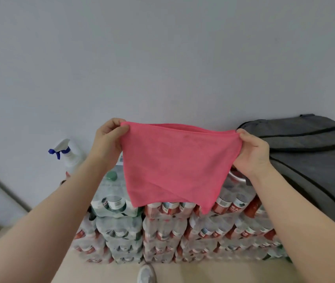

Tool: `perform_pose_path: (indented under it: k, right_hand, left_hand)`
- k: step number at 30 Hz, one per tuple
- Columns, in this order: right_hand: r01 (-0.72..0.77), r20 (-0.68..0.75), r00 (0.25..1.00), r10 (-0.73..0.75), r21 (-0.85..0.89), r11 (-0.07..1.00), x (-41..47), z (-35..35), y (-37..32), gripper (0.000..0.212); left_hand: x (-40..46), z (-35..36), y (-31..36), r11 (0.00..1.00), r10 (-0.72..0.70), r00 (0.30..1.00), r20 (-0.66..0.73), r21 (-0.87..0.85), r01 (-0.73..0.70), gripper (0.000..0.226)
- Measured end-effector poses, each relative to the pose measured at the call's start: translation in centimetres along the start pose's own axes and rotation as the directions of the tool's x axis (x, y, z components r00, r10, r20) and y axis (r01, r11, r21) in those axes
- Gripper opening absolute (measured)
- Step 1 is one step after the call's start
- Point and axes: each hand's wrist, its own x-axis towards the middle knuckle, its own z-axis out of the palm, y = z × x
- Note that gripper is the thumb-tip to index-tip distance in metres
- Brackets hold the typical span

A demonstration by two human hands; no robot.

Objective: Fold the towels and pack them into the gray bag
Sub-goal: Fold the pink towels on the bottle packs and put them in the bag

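Both my hands are raised in front of the pale wall [162, 58], a pink towel [174, 164] stretched between them. My left hand [107, 139] pinches the towel's upper left corner, thumb over the front, fingers curled behind. My right hand [252, 152] pinches the upper right corner the same way. The top edge runs taut from grip to grip and looks doubled, two layers showing along it. The cloth hangs free below the grips, its lower edge uneven, one corner dropping lower toward the right.

Gray bag [309, 152] just right of my right hand, behind it, sitting on stacked shrink-wrapped packs of bottled water [162, 231]. The packs lie below and behind the hanging towel. White spray bottle [70, 154] with a blue trigger, left of my left hand, against the wall. Shoe tip [146, 273] on the floor beneath the towel.
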Motion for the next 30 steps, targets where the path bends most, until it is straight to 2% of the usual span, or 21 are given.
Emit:
perform_pose_path:
  k: [2,4,6,8,11,14,16,18,19,22,23,25,27,30]
  right_hand:
    - [-0.025,0.063,0.998,0.023,0.023,0.999,-1.7,0.2,0.2,0.037]
    - [-0.019,0.057,0.998,0.016,0.043,0.999,-2.6,0.8,0.3,0.038]
    - [-0.003,-0.038,0.999,0.003,-0.007,1.0,-2.2,1.0,0.6,0.028]
    - [0.011,-0.17,0.984,-0.049,-0.223,0.975,-1.2,1.1,1.3,0.006]
    - [-0.016,-0.241,0.957,-0.161,-0.598,0.801,0.5,0.9,3.4,0.009]
    - [-0.035,-0.216,0.956,-0.198,-0.756,0.654,2.8,0.3,5.5,0.019]
    - [-0.068,-0.229,0.944,-0.239,-0.841,0.536,4.5,0.2,6.4,0.025]
    - [-0.089,-0.225,0.925,-0.305,-0.911,0.403,6.5,0.4,7.0,0.018]
    - [-0.097,-0.229,0.924,-0.308,-0.916,0.389,7.6,0.6,7.2,0.013]
    - [-0.147,-0.275,0.929,-0.249,-0.889,0.433,11.1,1.2,8.1,0.007]
    - [-0.177,-0.307,0.922,-0.237,-0.876,0.448,12.4,1.3,8.3,0.013]
    - [-0.235,-0.364,0.903,-0.227,-0.862,0.449,14.7,1.2,8.8,0.023]
    - [-0.28,-0.373,0.895,-0.246,-0.898,0.341,16.6,1.1,9.4,0.026]
    - [-0.303,-0.293,0.899,-0.325,-0.953,0.021,18.6,0.8,10.3,0.015]
  left_hand:
    - [-2.2,-0.6,0.9,0.999,0.031,0.999,0.016,0.031,-0.031,0.029]
    - [-3.5,-1.3,1.8,0.997,0.05,0.998,0.03,0.058,-0.051,0.023]
    - [-3.9,-1.8,2.2,0.991,0.059,0.998,0.002,0.124,-0.059,0.023]
    - [-3.5,-2.6,1.5,0.953,0.081,0.994,-0.066,0.297,-0.058,0.028]
    - [-2.4,-4.4,-0.6,0.842,0.037,0.993,-0.109,0.538,0.027,0.028]
    - [-1.0,-5.8,-2.8,0.732,-0.011,0.98,-0.198,0.666,0.143,0.045]
    - [0.4,-6.0,-3.6,0.696,-0.015,0.967,-0.256,0.692,0.193,0.036]
    - [2.4,-6.2,-4.3,0.651,-0.029,0.967,-0.252,0.73,0.209,0.023]
    - [3.5,-6.3,-4.5,0.591,-0.007,0.971,-0.239,0.783,0.196,0.02]
    - [7.3,-6.7,-4.9,0.351,0.077,0.983,-0.165,0.927,0.128,0.022]
    - [8.5,-6.8,-5.0,0.332,0.077,0.984,-0.158,0.935,0.124,0.023]
    - [10.7,-6.9,-5.6,0.373,0.059,0.987,-0.15,0.92,0.118,0.024]
    - [12.5,-7.2,-6.7,0.38,0.042,0.994,-0.105,0.922,0.082,0.022]
    - [14.2,-8.0,-8.6,0.263,0.024,1.0,-0.019,0.965,0.012,0.016]
